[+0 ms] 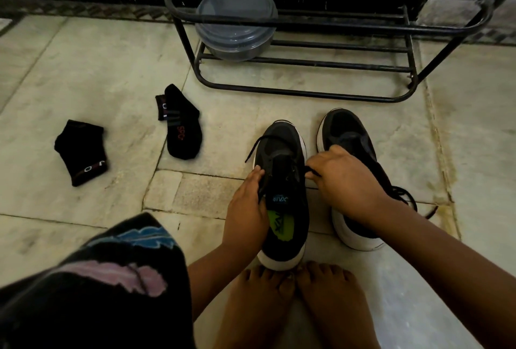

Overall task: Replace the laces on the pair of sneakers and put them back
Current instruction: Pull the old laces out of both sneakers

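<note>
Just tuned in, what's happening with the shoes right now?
A person sits on the floor working the black lace of the left sneaker. The left hand holds the lace at the shoe's edge, and the right hand pinches the other end. The second sneaker stands beside it. Two black socks lie on the floor, with a metal rack behind.

1. I see matt black mesh cloth on the left sneaker (282,153), its sole smooth white rubber.
2. The floor (97,75) looks like worn, dull stone.
3. The rack (307,91) is black-painted metal tube.
4. The socks (181,128) are soft knit cloth.
</note>
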Demonstrator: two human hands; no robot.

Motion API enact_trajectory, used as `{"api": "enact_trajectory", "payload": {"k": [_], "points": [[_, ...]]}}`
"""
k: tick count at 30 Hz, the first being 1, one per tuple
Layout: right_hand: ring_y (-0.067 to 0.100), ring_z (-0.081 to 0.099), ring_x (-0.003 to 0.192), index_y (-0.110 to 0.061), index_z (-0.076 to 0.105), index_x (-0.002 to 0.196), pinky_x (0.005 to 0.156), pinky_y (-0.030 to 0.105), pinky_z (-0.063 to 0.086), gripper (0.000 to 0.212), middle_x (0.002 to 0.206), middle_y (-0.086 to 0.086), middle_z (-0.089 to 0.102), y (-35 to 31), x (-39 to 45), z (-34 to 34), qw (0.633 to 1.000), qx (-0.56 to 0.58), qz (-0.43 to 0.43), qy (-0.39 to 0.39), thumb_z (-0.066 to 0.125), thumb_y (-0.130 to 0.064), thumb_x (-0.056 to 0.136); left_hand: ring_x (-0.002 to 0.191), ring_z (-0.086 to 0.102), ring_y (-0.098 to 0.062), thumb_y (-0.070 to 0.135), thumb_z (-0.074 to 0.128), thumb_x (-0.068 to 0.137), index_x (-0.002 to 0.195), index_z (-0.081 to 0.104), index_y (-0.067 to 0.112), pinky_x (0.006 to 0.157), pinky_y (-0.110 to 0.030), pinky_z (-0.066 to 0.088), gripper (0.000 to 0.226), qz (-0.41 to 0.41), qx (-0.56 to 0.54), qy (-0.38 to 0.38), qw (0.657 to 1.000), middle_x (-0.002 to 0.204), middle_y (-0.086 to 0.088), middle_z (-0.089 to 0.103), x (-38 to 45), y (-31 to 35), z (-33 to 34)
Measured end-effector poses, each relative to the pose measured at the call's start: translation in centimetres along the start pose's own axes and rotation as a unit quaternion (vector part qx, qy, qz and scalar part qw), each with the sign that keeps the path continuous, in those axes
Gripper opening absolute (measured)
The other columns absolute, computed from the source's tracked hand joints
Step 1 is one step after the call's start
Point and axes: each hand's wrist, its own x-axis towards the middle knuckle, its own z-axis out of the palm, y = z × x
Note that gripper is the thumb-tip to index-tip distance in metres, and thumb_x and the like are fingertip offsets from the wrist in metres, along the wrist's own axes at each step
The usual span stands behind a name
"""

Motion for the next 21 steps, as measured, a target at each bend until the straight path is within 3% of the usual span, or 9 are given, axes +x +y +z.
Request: {"api": "enact_trajectory", "payload": {"k": [3,7,11,13,15,17,19,21], "points": [[0.015,0.038,0.073,-0.010,0.064,0.080,0.063,0.030,0.035,0.016,0.072,0.003,0.062,-0.5,-0.9,-0.6,0.993,0.059,-0.065,0.083,0.055,-0.021,0.089,0.136,0.035,-0.014,0.009,0.040,0.096,0.143,0.037,0.012,0.112,-0.025,0.026,0.047,0.005,-0.005,0.001,1.000,0.149,-0.001,0.037,-0.2,-0.2,-0.1],[0.013,0.041,0.076,-0.019,0.061,0.083,0.061,0.027,0.037,0.018,0.081,-0.006,0.054,-2.6,-3.5,-1.0,0.977,0.165,-0.121,0.063,0.045,-0.028,0.086,0.136,0.037,-0.015,0.017,0.040,0.097,0.143,0.037,0.011,0.114,-0.033,0.030,0.047,0.001,-0.014,-0.002,1.000,0.149,-0.003,0.038,0.0,0.1,-0.1],[0.009,0.044,0.096,-0.025,0.053,0.088,0.081,0.032,0.041,0.006,0.104,-0.011,0.048,-4.7,-4.4,-0.3,0.950,0.260,-0.158,0.064,0.048,-0.028,0.087,0.135,0.038,-0.016,0.019,0.049,0.096,0.144,0.035,0.012,0.113,-0.035,0.032,0.050,0.001,-0.014,-0.011,1.000,0.148,-0.004,0.039,-0.1,0.1,0.0],[0.007,0.050,0.105,-0.019,0.057,0.090,0.091,0.023,0.039,0.017,0.104,-0.014,0.055,-4.9,-3.8,-0.9,0.927,0.352,-0.118,0.063,0.045,-0.030,0.089,0.134,0.040,-0.018,0.018,0.047,0.096,0.144,0.035,0.012,0.111,-0.038,0.034,0.050,0.002,-0.018,-0.007,1.000,0.147,-0.005,0.041,-0.2,0.1,0.0],[0.009,0.061,0.095,-0.012,0.059,0.087,0.087,0.019,0.046,0.021,0.088,-0.008,0.063,-5.0,-3.0,-2.3,0.843,0.536,-0.027,0.034,0.046,-0.029,0.091,0.133,0.040,-0.018,0.020,0.040,0.097,0.144,0.035,0.013,0.111,-0.038,0.034,0.048,-0.005,-0.018,-0.004,1.000,0.147,-0.004,0.041,-0.1,0.1,0.0],[0.017,0.062,0.070,-0.012,0.057,0.081,0.075,0.026,0.051,0.020,0.066,-0.003,0.059,-4.6,-2.4,-3.6,0.757,0.651,0.016,0.052,0.047,-0.025,0.093,0.134,0.039,-0.017,0.020,0.036,0.095,0.144,0.035,0.014,0.112,-0.037,0.033,0.049,-0.006,-0.018,-0.001,1.000,0.148,-0.003,0.040,-0.1,0.2,-0.1],[0.013,0.050,0.055,-0.019,0.058,0.075,0.059,0.025,0.046,0.021,0.060,-0.004,0.051,-4.4,-2.3,-4.8,0.737,0.672,0.013,0.077,0.048,-0.027,0.092,0.135,0.038,-0.016,0.016,0.038,0.097,0.144,0.034,0.015,0.112,-0.037,0.033,0.048,-0.003,-0.015,0.001,1.000,0.148,-0.002,0.039,-0.2,0.1,-0.1],[0.005,0.046,0.053,-0.020,0.058,0.073,0.053,0.017,0.040,0.022,0.060,-0.003,0.052,-4.6,-2.4,-5.4,0.777,0.623,-0.002,0.094,0.051,-0.025,0.092,0.135,0.036,-0.015,0.012,0.039,0.097,0.145,0.034,0.015,0.113,-0.036,0.031,0.048,-0.005,-0.011,0.000,1.000,0.149,-0.002,0.038,-0.2,0.1,-0.1]]}}
